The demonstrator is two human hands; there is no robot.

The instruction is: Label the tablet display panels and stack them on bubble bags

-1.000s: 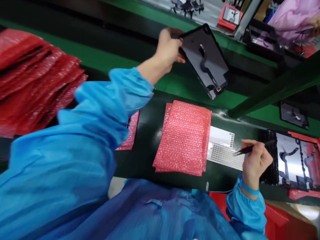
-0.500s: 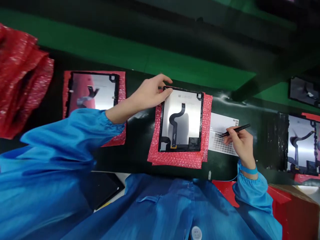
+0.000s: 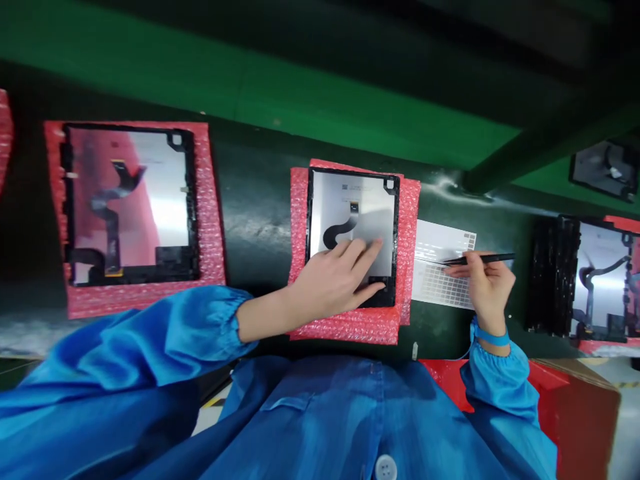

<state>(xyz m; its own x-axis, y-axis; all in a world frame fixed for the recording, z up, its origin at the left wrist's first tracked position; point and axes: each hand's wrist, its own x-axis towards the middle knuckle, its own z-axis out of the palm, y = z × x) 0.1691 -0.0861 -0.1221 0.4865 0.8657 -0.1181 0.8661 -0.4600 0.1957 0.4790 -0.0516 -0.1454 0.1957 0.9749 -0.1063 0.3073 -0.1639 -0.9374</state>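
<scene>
On the panel (image 3: pixel 373 207), flat left hand (image 3: pixel 334 283).

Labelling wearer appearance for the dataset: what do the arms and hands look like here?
Left hand and right hand are bare, no gloves. Both arms wear long bright-blue smock sleeves: left sleeve, right sleeve, each gathered into an elastic cuff. A blue wrist strap circles the right wrist. No markings visible.

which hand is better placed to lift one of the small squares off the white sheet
Right, probably: the right hand holds black tweezers with their tips over the white sheet, while the left hand lies flat on the display panel.
</scene>
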